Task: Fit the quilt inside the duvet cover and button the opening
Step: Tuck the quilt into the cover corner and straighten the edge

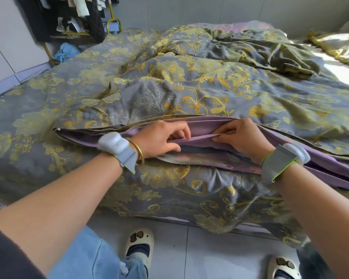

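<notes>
Duvet cover (189, 81) grey-gold floral, lilac lining; both hands (159, 137) (242, 137) pinching opening hem.

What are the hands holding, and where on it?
Both the left hand and right hand pinch the duvet cover at its lilac opening edge.

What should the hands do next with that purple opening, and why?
Probably press the purple flap that both the left hand and the right hand pinch down toward the buttonhole on the lower edge. The opening still gapes, the quilt shows inside, and nothing looks fastened here yet.
</notes>
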Motion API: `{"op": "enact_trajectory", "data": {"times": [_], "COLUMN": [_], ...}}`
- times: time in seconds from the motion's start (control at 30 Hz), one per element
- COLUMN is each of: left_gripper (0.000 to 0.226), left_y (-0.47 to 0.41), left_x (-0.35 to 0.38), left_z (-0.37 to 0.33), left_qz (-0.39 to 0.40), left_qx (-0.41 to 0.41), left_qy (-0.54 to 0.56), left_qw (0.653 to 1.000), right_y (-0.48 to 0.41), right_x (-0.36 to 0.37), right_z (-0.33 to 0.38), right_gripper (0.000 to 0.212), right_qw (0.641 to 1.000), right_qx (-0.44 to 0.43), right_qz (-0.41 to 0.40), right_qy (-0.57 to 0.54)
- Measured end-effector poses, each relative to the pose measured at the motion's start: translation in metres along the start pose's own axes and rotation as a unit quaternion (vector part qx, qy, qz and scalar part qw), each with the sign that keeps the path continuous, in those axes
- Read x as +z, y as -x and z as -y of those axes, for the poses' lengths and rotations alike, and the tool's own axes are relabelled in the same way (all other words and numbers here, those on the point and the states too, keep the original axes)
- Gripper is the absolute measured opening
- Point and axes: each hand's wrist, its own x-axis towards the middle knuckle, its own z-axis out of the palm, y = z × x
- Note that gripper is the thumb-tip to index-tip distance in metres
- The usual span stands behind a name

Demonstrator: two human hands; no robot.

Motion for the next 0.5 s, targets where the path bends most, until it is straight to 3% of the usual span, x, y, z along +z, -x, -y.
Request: {"op": "enact_trajectory", "data": {"times": [0.13, 0.23, 0.33, 0.4, 0.5], "left_gripper": [0.036, 0.062, 0.075, 0.07, 0.039], "left_y": [-0.017, -0.023, -0.029, -0.033, -0.043], "left_x": [0.041, 0.053, 0.054, 0.055, 0.063], "left_z": [-0.022, -0.027, -0.031, -0.031, -0.033], "left_qz": [0.038, 0.078, 0.059, 0.023, -0.034], "left_qx": [0.137, 0.133, 0.129, 0.142, 0.167], "left_qy": [-0.131, -0.274, -0.317, -0.323, -0.315], "left_qw": [0.981, 0.949, 0.938, 0.936, 0.934], "right_y": [0.005, 0.011, 0.017, 0.02, 0.026], "right_x": [-0.012, -0.021, -0.03, -0.034, -0.038], "right_z": [-0.006, -0.012, -0.021, -0.027, -0.035], "right_gripper": [0.019, 0.025, 0.024, 0.022, 0.017], "right_qw": [0.997, 0.992, 0.99, 0.991, 0.992], "right_qx": [-0.018, -0.028, -0.032, -0.036, -0.042], "right_qz": [0.017, -0.002, -0.032, -0.046, -0.069], "right_qy": [0.076, 0.125, 0.137, 0.124, 0.096]}}
